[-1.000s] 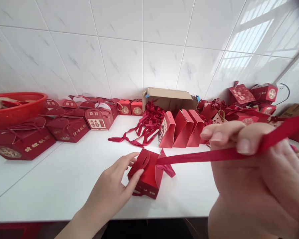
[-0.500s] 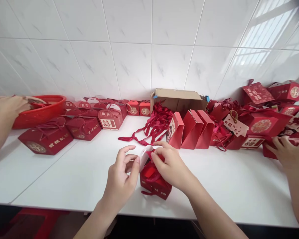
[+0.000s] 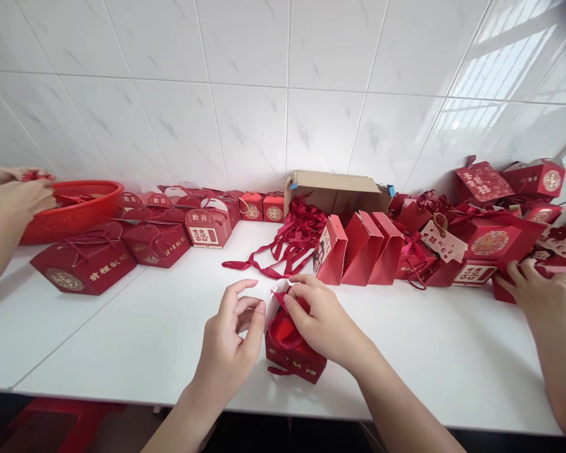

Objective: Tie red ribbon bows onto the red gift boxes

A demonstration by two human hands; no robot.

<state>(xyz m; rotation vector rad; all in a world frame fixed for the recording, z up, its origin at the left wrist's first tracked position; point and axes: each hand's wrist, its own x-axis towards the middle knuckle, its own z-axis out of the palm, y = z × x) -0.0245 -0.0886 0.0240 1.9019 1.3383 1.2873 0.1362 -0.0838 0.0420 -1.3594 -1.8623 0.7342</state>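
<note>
In front of me on the table stands a small red gift box [image 3: 295,362] with gold lettering, its white inner flap [image 3: 273,301] raised. My right hand [image 3: 318,318] is closed over the top of the box, thumb and fingers pinching a dark red ribbon [image 3: 278,296] by that flap. A loop of the ribbon hangs over the front of the box. My left hand [image 3: 233,327] is beside the flap, fingers curved and apart, with nothing seen in it; whether its thumb touches the flap I cannot tell.
Behind the box lies a tangle of ribbons [image 3: 304,229] spilling from a cardboard box [image 3: 339,182]. Upright red boxes [image 3: 363,248] stand to its right. More gift boxes [image 3: 85,264] line the left. Co-workers' hands are at a red basin [image 3: 85,207] and at the right-hand pile [image 3: 493,242].
The ribbon now forms a clearer loop at the front of the box. My hands have barely moved. At the left, a co-worker's hands have risen above the basin with something red.
</note>
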